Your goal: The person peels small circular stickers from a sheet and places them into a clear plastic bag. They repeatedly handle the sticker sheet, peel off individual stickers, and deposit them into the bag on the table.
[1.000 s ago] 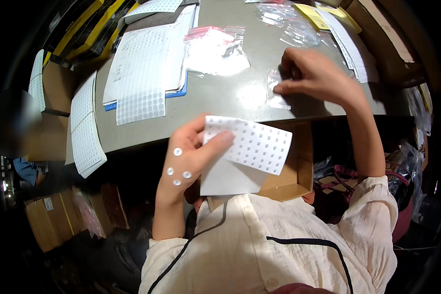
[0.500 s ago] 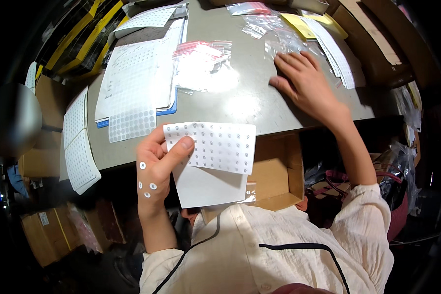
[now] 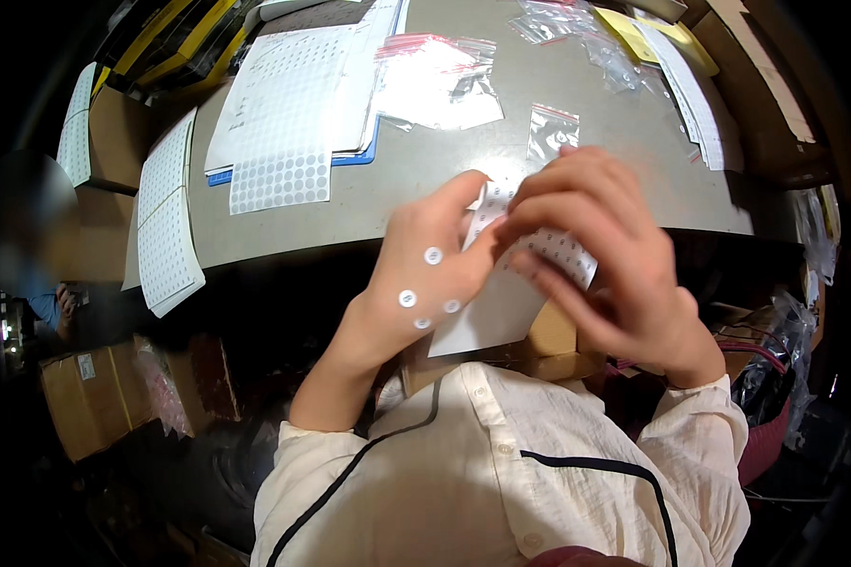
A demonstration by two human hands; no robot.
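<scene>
Nearest, both hands meet over one white sticker sheet (image 3: pixel 487 317) held just off the near edge of the tabletop (image 3: pixel 596 161), above the person's chest. The left hand (image 3: pixel 424 276) pinches the sheet's top edge between thumb and forefinger, and four small round white stickers (image 3: pixel 432 255) sit on its back. The right hand (image 3: pixel 600 260) lies over the sheet with fingers half curled, fingertips pressed to its dotted face; it hides most of the right part, so the dots there cannot be counted. Below the sheet, a brown cardboard box (image 3: pixel 548 340) shows only in part. Farther off on the grey tabletop lies one small clear bag (image 3: pixel 550 130) with a red strip, then a larger clear bag (image 3: pixel 435 80), and a stack of dotted sticker sheets (image 3: pixel 288 113). More sheets (image 3: pixel 165 227) hang over the left edge. At the far right, clear bags and yellow papers (image 3: pixel 633 33) are cut off by the frame.
</scene>
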